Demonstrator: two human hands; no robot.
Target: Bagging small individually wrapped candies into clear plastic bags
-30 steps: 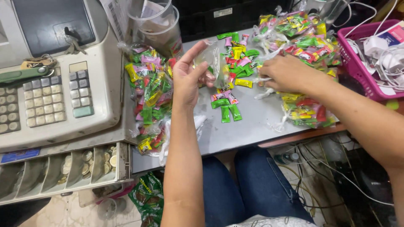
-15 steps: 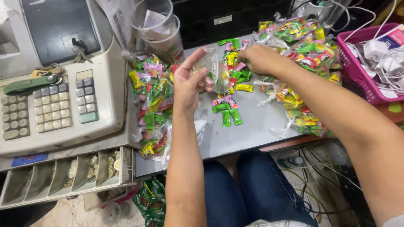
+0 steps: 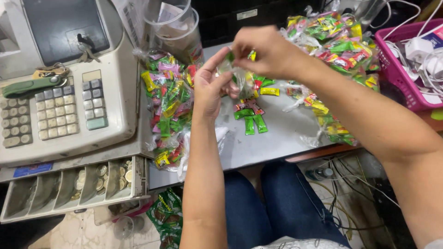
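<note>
- Left hand (image 3: 210, 90) raised above the grey table (image 3: 272, 138), palm turned toward the camera, thumb and fingertips pinched on the lower edge of a small clear bag (image 3: 241, 78).
- Right hand (image 3: 265, 53) just above and right of it, fingers curled together over the top of the same bag, a green candy at their tips (whether inside the bag or only at its mouth, cannot tell).
- Bag held between both hands, in the air over the middle of the table, a few coloured wrapped sweets visible through the plastic.
- Loose green candies (image 3: 251, 121) lying flat on the table directly under the hands, with a yellow one (image 3: 270, 91) a little further back.
- Long packed bag of mixed candies (image 3: 168, 106) stretched along the table's left edge, beside the cash register (image 3: 69, 92).
- Open coin drawer (image 3: 74, 186) below the register, coins in the right-hand compartments.
- More filled candy bags (image 3: 337, 41) heaped at the far right of the table, next to a pink basket (image 3: 397, 69) holding white cables.
- Clear plastic cups (image 3: 173, 27) stacked behind the long bag.
</note>
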